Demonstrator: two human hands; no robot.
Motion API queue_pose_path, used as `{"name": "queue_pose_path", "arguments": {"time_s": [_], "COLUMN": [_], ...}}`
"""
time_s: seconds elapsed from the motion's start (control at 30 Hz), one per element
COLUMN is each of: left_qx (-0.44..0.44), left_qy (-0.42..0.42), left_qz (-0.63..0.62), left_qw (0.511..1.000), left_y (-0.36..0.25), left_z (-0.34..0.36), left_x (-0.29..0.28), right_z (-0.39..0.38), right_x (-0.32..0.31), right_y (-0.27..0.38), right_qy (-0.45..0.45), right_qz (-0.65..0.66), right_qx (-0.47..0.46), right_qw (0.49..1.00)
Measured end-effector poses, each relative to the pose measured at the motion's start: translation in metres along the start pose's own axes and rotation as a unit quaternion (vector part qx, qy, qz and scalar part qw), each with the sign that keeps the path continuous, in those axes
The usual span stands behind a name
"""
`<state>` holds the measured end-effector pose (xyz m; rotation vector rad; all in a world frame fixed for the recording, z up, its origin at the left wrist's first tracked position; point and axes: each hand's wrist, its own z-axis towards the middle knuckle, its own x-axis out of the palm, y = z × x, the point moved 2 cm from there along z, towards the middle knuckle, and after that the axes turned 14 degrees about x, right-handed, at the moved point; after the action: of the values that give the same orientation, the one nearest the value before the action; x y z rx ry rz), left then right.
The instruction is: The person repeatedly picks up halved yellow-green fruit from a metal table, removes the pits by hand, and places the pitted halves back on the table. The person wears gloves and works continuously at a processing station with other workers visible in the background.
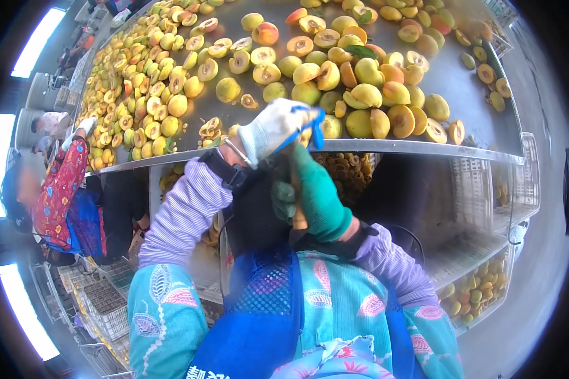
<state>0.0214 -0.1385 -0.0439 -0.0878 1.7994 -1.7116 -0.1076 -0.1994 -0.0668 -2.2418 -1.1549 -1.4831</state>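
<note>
My left hand (270, 128), in a white glove, is closed around a small blue-handled tool (305, 126) at the near edge of the metal table (423, 150). Just below it my right hand (316, 196), in a green glove, grips a yellow-orange fruit (299, 218), mostly hidden by the fingers. Both hands are close together over the table's rim, above my blue apron (259, 316). Whole and halved yellow peaches (360, 95) lie in heaps on the table right behind my hands.
A crate of brown pits (348, 174) sits under the table edge. White plastic crates (480, 290) at the right hold more fruit. At the left another person in a red patterned sleeve (60, 186) reaches a white-gloved hand (85, 125) to the table.
</note>
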Motion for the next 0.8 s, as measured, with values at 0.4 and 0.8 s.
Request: {"name": "queue_pose_path", "arguments": {"time_s": [0.4, 0.8], "left_qx": [-0.066, -0.115], "left_qy": [-0.471, -0.001], "left_qz": [-0.171, 0.412], "left_qw": [0.863, 0.904], "left_y": [-0.003, 0.021], "left_z": [-0.084, 0.013], "left_x": [0.01, -0.026], "right_z": [-0.013, -0.019], "right_x": [-0.002, -0.057], "right_y": [0.001, 0.005], "right_qy": [0.333, -0.122], "right_qz": [0.131, -0.153], "right_qx": [0.175, 0.042], "right_qw": [0.917, 0.98]}}
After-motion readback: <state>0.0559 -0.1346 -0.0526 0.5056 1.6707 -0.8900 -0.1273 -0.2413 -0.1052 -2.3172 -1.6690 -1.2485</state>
